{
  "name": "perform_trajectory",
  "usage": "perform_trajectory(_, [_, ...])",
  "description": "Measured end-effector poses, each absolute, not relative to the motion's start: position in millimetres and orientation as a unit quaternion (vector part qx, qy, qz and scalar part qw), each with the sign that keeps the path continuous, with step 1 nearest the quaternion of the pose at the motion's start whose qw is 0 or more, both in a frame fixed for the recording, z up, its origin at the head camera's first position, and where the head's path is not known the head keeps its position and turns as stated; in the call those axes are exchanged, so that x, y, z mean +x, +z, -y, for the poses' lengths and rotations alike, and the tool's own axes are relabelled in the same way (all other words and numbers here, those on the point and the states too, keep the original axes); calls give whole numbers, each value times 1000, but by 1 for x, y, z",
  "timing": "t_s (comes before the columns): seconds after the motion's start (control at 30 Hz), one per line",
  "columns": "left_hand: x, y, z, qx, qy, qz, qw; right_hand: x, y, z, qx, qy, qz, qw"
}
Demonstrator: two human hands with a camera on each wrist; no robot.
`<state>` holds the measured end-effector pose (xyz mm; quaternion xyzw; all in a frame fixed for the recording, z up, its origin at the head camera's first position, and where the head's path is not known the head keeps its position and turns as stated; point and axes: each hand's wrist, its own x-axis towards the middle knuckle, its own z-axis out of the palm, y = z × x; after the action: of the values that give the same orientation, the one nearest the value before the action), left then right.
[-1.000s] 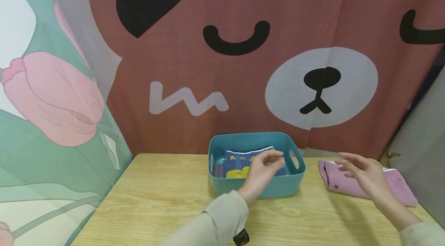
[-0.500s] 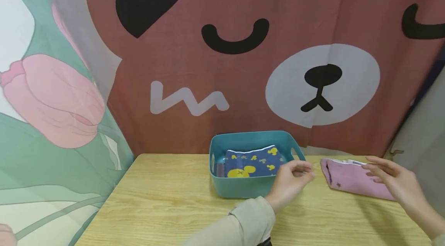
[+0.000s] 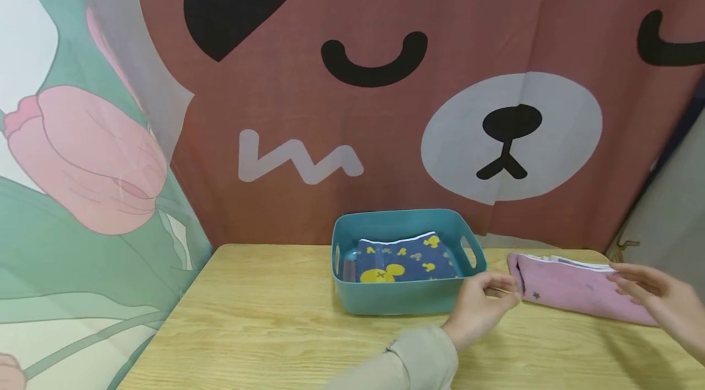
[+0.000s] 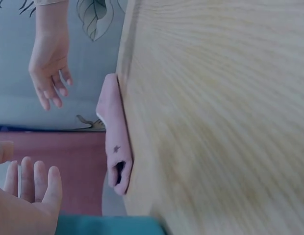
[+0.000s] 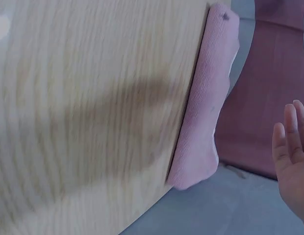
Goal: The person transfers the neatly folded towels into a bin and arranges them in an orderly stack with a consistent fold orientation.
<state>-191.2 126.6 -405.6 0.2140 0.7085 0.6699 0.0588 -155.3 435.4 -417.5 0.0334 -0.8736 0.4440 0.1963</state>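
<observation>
A folded pink towel (image 3: pixel 578 292) with small dark stars lies on the table's right side. My left hand (image 3: pixel 481 305) hovers between the towel's left end and the front right corner of a teal basket (image 3: pixel 396 299), its fingers loosely bent around nothing. Over the towel's right end is my right hand (image 3: pixel 663 301), fingers relaxed and holding nothing. The right wrist view shows that hand (image 5: pixel 295 156) apart from the towel (image 5: pixel 201 103). Inside the basket sits a folded blue towel (image 3: pixel 410 258) with yellow prints.
The wooden table (image 3: pixel 248 329) meets a brown bear-print curtain (image 3: pixel 292 212) at the back. A flower-print curtain (image 3: pixel 82 267) hangs on the left, and a grey one (image 3: pixel 666 212) on the right.
Both hands have moved right. The left hand has left its place over the basket for the gap beside the pink towel; the right has shifted along to the towel's right end. The towels stay put.
</observation>
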Motion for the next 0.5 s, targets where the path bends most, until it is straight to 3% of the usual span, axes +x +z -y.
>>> perform_trajectory(0.27, [-185, -425, -143, 217, 650, -720, 111, -148, -436, -455, 26, 465, 865, 186])
perform_trajectory(0.5, [-187, -437, -168, 158, 647, -739, 102, -161, -476, -501, 91, 547, 778, 296])
